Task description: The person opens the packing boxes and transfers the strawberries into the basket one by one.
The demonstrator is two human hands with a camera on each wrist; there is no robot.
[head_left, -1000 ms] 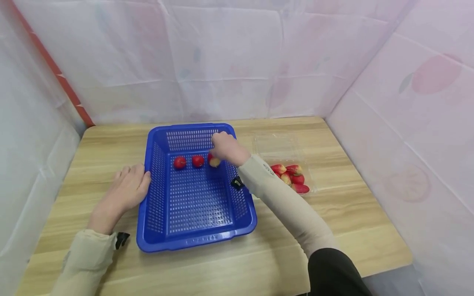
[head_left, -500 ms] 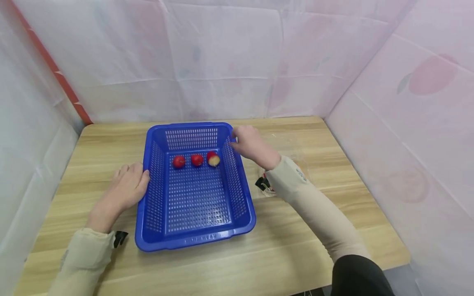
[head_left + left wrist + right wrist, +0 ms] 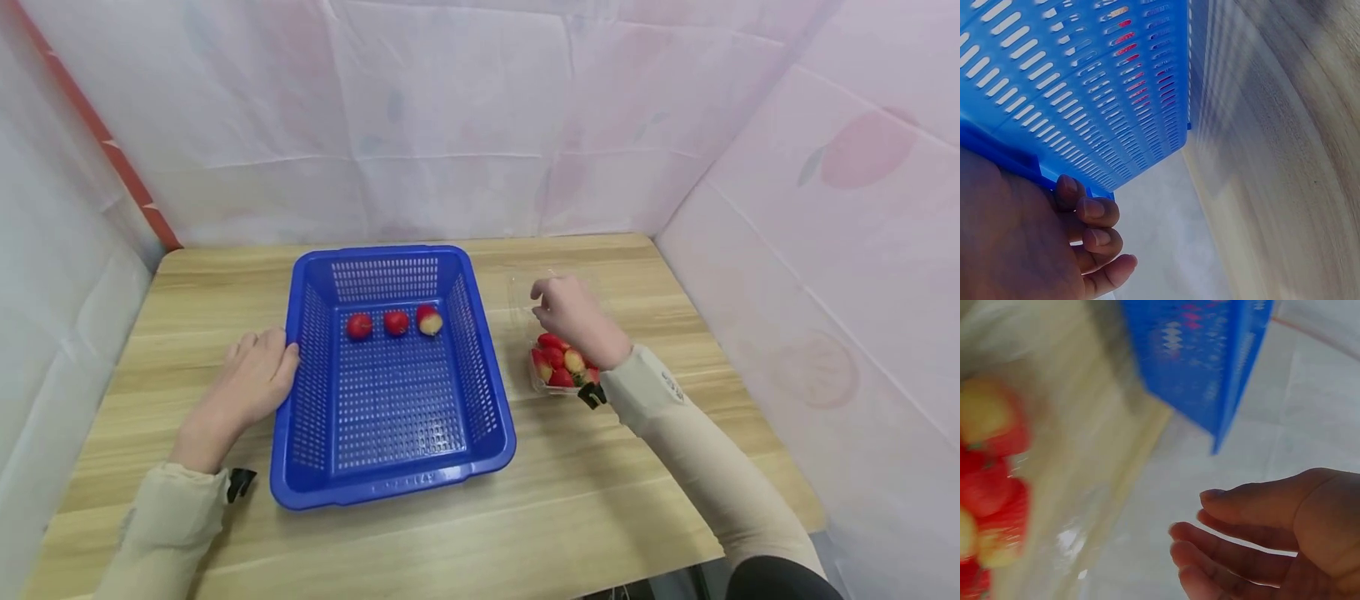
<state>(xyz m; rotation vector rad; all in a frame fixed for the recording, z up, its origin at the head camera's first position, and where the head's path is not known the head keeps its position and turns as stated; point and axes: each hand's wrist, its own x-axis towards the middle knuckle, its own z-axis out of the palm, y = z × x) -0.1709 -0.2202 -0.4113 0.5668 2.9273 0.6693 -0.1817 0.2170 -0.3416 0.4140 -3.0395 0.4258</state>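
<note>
A blue slotted plastic basket stands on the table, left of centre. Near its far end three small red fruits lie in a row: a red one, a second red one, and one with a yellowish end. My left hand holds the basket's left rim, its fingers curled at the edge in the left wrist view. Over at the right, my right hand hovers above a clear plastic box of similar red-and-yellow fruits. Its fingers are loosely bent with nothing between them.
The box's transparent lid lies folded back behind it. A wooden table carries everything, with pale printed sheeting rising behind and at both sides.
My right hand has left the yellowish-ended fruit in the basket, crossed the right rim and moved right to above the clear box. My left hand stays at the basket's rim.
</note>
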